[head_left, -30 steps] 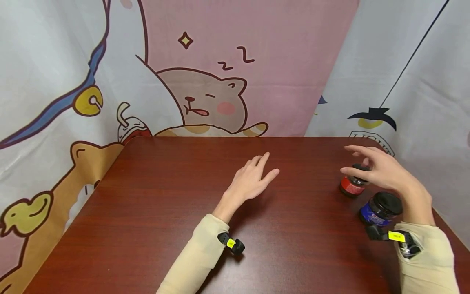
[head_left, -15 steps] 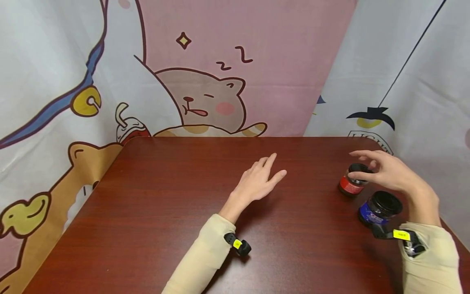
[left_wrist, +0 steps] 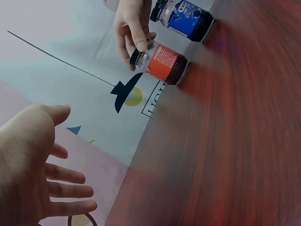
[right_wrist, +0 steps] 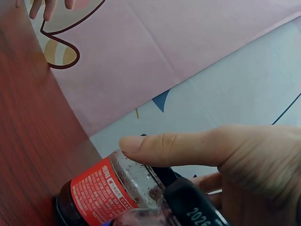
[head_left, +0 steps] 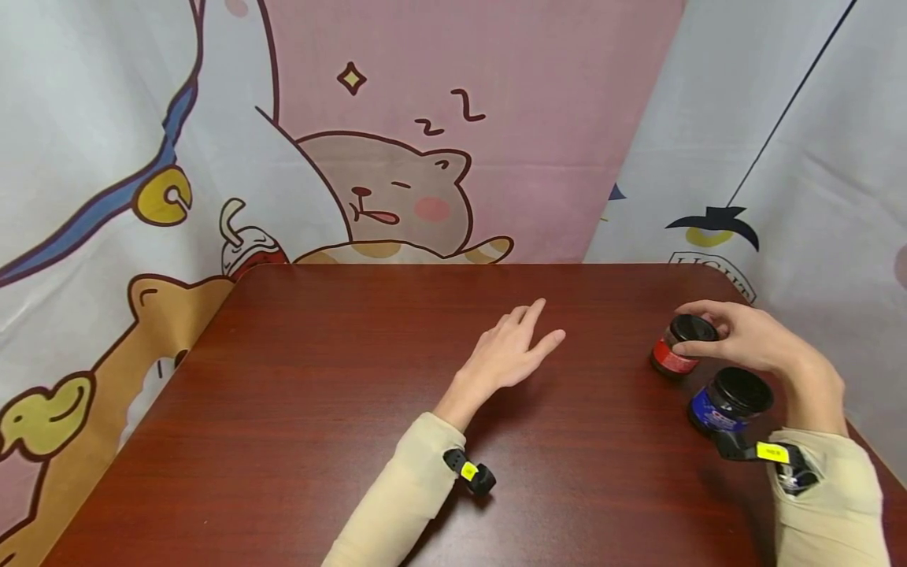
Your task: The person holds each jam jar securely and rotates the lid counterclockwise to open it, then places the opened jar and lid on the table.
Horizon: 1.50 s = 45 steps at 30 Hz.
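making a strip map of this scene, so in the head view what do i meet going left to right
Yellow chick drawing → yellow bell drawing → sleeping animal drawing → left hand → red-labelled jar → blue-labelled jar. The right hand overlaps the jars' span, so I left it out.

A red-labelled jar (head_left: 671,357) and a blue-labelled jar (head_left: 731,400), both black-lidded, stand out against a reddish-brown, wood-grained table (head_left: 340,409). Cream sleeves (head_left: 404,496) carry black wrist cameras (head_left: 483,479) with yellow tags (head_left: 469,471); a pink and pale-grey cloth backdrop (head_left: 560,118) shows a brown-outlined, pink-cheeked cartoon animal (head_left: 404,185) and a yellow bell (head_left: 159,201) on a blue band (head_left: 85,216).
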### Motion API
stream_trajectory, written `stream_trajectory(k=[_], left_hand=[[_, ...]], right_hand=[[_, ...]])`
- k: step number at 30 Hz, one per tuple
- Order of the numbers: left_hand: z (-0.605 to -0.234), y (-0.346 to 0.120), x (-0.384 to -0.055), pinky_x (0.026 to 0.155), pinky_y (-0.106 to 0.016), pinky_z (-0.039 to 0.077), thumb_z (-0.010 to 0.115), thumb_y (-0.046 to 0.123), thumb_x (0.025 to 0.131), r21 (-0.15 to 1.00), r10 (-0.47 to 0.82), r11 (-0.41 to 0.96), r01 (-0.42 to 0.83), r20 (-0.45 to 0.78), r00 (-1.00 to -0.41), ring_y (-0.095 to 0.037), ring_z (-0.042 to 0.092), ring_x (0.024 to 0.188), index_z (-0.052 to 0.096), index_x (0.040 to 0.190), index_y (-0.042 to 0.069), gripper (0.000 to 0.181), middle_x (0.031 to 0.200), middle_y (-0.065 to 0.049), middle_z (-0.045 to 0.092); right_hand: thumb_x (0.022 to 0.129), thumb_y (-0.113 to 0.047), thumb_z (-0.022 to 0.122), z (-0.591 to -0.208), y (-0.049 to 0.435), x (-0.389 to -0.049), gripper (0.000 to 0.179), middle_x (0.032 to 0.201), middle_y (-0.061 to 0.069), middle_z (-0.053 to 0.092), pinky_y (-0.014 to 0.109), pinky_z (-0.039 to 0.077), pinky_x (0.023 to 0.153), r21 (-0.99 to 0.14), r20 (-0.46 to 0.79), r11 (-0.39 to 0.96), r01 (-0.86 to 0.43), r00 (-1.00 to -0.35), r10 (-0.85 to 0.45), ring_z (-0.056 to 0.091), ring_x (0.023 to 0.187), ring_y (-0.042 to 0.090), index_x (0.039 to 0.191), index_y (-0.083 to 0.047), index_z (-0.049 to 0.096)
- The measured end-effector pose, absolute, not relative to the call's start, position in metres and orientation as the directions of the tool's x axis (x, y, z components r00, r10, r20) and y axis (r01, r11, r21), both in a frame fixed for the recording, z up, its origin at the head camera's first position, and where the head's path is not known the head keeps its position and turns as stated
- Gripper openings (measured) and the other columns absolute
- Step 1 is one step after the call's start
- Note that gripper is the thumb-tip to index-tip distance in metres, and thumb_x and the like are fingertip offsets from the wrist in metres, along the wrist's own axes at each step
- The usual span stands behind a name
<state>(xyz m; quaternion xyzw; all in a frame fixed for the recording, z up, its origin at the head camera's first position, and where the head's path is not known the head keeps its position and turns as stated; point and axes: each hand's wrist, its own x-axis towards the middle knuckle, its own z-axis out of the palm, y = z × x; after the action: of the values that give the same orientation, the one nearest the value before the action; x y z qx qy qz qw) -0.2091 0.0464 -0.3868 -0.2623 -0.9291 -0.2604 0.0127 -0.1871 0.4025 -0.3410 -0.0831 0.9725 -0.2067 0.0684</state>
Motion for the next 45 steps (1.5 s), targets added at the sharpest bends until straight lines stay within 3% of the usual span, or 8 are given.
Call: stream_trajectory(k=[4, 9, 19, 26, 32, 40, 45], left_hand=[[-0.389, 0.051, -0.209, 0.103, -0.043, 0.046, 0.035, 0.061, 0.104, 0.481, 0.493, 0.723, 0.495, 0.142, -0.858, -0.025, 0.047, 0.137, 0.028, 0.16, 0.016, 0.072, 0.154, -0.01, 0.044], [-0.391, 0.055, -0.207, 0.105, -0.042, 0.044, 0.034, 0.061, 0.104, 0.485, 0.513, 0.721, 0.495, 0.106, -0.852, -0.024, 0.046, 0.138, 0.029, 0.16, 0.016, 0.072, 0.155, -0.01, 0.043], [-0.395, 0.069, -0.204, 0.106, -0.041, 0.044, 0.039, 0.059, 0.104, 0.47, 0.551, 0.721, 0.51, 0.058, -0.832, -0.022, 0.046, 0.138, 0.03, 0.159, 0.016, 0.071, 0.155, -0.009, 0.043], [-0.398, 0.076, -0.202, 0.106, -0.042, 0.044, 0.045, 0.058, 0.103, 0.538, 0.621, 0.644, 0.543, 0.046, -0.782, -0.018, 0.045, 0.139, 0.027, 0.16, 0.025, 0.069, 0.157, -0.004, 0.04], [-0.401, 0.082, -0.202, 0.109, -0.038, 0.041, 0.05, 0.058, 0.1, 0.577, 0.647, 0.606, 0.548, 0.042, -0.761, -0.016, 0.042, 0.141, 0.027, 0.16, 0.025, 0.073, 0.158, -0.002, 0.039], [-0.408, 0.092, -0.204, 0.104, -0.031, 0.044, 0.059, 0.052, 0.098, 0.638, 0.672, 0.54, 0.548, 0.065, -0.737, -0.009, 0.051, 0.131, 0.029, 0.159, 0.019, 0.075, 0.148, -0.001, 0.05], [-0.411, 0.098, -0.205, 0.1, -0.025, 0.046, 0.066, 0.044, 0.097, 0.716, 0.678, 0.474, 0.513, 0.074, -0.731, -0.01, 0.058, 0.12, 0.031, 0.157, 0.015, 0.076, 0.144, -0.006, 0.053]], right_hand=[[0.083, -0.048, 0.08, -0.342, 0.403, -0.188, 0.072, 0.12, 0.025, 0.063, 0.05, 0.05, 0.077, -0.424, -0.08, 0.893, -0.15, -0.976, -0.202, 0.059, 0.105, 0.04, 0.138, -0.01, 0.055], [0.082, -0.045, 0.082, -0.342, 0.4, -0.188, 0.073, 0.121, 0.023, 0.062, 0.052, 0.049, 0.08, -0.446, -0.068, 0.879, -0.171, -0.972, -0.224, 0.058, 0.104, 0.039, 0.139, -0.009, 0.054], [0.077, -0.038, 0.089, -0.343, 0.389, -0.192, 0.078, 0.11, 0.016, 0.062, 0.041, 0.049, 0.074, -0.469, -0.055, 0.858, -0.208, -0.963, -0.263, 0.058, 0.092, 0.029, 0.139, -0.007, 0.054], [0.075, -0.036, 0.09, -0.344, 0.385, -0.192, 0.078, 0.107, 0.013, 0.064, 0.039, 0.048, 0.072, -0.46, -0.042, 0.854, -0.243, -0.955, -0.295, 0.056, 0.085, 0.024, 0.138, -0.007, 0.054], [0.075, -0.034, 0.09, -0.344, 0.381, -0.191, 0.078, 0.107, 0.014, 0.064, 0.036, 0.047, 0.069, -0.494, -0.038, 0.832, -0.253, -0.95, -0.311, 0.056, 0.082, 0.024, 0.138, -0.006, 0.054], [0.076, -0.033, 0.09, -0.345, 0.374, -0.191, 0.077, 0.108, 0.012, 0.066, 0.034, 0.048, 0.069, -0.5, -0.021, 0.817, -0.288, -0.939, -0.344, 0.057, 0.083, 0.023, 0.139, -0.006, 0.054], [0.077, -0.033, 0.088, -0.344, 0.369, -0.19, 0.073, 0.103, 0.009, 0.066, 0.034, 0.045, 0.065, -0.512, -0.026, 0.809, -0.29, -0.936, -0.352, 0.055, 0.08, 0.021, 0.138, -0.009, 0.056]])
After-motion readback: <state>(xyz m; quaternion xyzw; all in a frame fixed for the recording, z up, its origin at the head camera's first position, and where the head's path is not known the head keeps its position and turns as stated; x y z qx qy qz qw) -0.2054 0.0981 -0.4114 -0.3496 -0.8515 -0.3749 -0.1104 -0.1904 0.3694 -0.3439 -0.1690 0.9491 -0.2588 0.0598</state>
